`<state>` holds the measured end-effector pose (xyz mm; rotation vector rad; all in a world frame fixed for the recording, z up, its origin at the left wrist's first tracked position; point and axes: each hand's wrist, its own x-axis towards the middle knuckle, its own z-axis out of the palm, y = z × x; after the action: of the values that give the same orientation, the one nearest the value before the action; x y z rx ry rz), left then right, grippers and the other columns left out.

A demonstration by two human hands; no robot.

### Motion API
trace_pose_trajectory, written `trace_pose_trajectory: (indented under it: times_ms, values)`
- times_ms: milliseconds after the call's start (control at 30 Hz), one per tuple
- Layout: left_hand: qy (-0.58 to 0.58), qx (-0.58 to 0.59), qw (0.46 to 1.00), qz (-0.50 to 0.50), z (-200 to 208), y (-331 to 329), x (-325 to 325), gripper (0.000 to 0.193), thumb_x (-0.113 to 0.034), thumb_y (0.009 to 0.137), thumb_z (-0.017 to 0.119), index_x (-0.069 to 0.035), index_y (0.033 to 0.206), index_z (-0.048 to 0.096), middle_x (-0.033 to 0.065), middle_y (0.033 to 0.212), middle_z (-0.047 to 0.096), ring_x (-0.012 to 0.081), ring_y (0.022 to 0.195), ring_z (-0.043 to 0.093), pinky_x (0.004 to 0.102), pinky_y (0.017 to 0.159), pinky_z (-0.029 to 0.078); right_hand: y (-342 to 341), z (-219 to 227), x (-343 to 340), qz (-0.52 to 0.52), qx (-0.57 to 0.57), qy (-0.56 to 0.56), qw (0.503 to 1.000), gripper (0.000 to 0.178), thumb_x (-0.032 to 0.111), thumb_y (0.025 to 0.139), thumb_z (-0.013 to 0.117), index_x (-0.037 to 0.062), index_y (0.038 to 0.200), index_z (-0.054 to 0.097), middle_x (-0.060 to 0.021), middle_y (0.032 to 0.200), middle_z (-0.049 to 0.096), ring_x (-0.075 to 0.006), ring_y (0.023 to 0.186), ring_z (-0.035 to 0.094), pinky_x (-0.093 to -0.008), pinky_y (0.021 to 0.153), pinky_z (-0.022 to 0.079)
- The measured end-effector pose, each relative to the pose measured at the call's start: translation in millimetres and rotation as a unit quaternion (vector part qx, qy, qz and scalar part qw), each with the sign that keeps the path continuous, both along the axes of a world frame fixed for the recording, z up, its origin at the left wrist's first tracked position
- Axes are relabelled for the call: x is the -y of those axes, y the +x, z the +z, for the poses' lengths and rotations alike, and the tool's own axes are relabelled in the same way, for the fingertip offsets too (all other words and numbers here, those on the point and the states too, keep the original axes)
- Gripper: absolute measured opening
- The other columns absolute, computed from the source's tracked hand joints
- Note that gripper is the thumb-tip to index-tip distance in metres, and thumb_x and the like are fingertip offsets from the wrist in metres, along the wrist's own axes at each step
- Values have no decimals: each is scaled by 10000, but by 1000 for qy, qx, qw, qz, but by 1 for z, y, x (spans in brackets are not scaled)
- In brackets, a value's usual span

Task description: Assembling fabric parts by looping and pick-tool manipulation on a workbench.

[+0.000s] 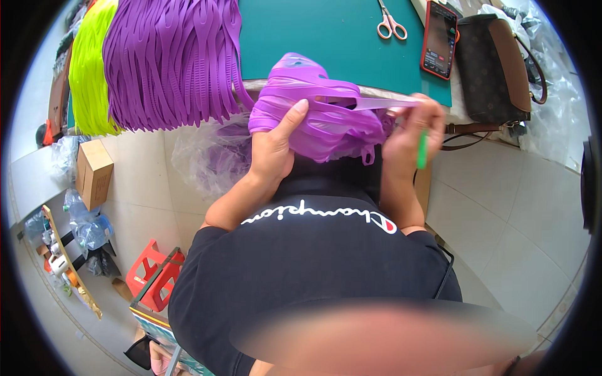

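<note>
A thick bundle of purple rubber straps [313,128] is held in front of my body, just off the table's near edge. My left hand [271,145] is closed around its left side, thumb on top. From the bundle one purple strap [385,103] is stretched to the right, its end pinched in my right hand [411,131]. A thin green object [422,150], blurred, sticks down from that same hand; its kind cannot be made out. To the left, a wide row of purple straps [172,62] hangs over the table edge beside lime-yellow straps [94,69].
Scissors [392,26], a phone in a red case [438,41] and a brown handbag [495,69] lie on or beside the green table mat [301,31]. A clear plastic bag [197,153] with purple pieces sits below the table. Leftward stand a cardboard box [94,173] and red stool [143,271].
</note>
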<state>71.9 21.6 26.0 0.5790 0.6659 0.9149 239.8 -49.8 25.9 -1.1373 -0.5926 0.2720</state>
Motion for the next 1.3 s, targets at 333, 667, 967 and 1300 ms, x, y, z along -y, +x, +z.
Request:
trace_pose_trajectory:
  times_ms: [333,667,967,1300]
  values:
    - [-47,-10,996,76,-37,-16,-16,353,-40,882,648,-53,1221,554,72,1131,621,195,1035,613,347,924,502,291,20,272,-323,-34,220,920,289,183,995,478,-78,910,569,-120,819,618,-187,703,613,-282,640,540]
    - [-26,-18,998,-51,-17,-21,-13,387,-52,879,638,-8,1249,533,100,1165,620,200,1068,606,344,931,488,147,75,175,90,158,-505,843,159,172,912,621,14,928,641,-36,766,626,-107,726,574,-245,652,453]
    - [-29,-60,985,-161,-6,-25,-5,437,-10,817,702,8,1227,552,95,1142,632,194,1060,611,347,946,473,75,32,74,26,180,-296,938,281,216,922,641,-15,1080,669,-56,868,648,-104,780,589,-231,695,467]
    - [16,-29,992,-123,2,-9,5,278,-28,847,691,5,1113,621,83,1043,666,161,966,633,312,881,494,-23,0,8,322,-35,-55,945,192,167,964,572,-22,932,555,-124,907,613,-153,765,595,-268,701,488]
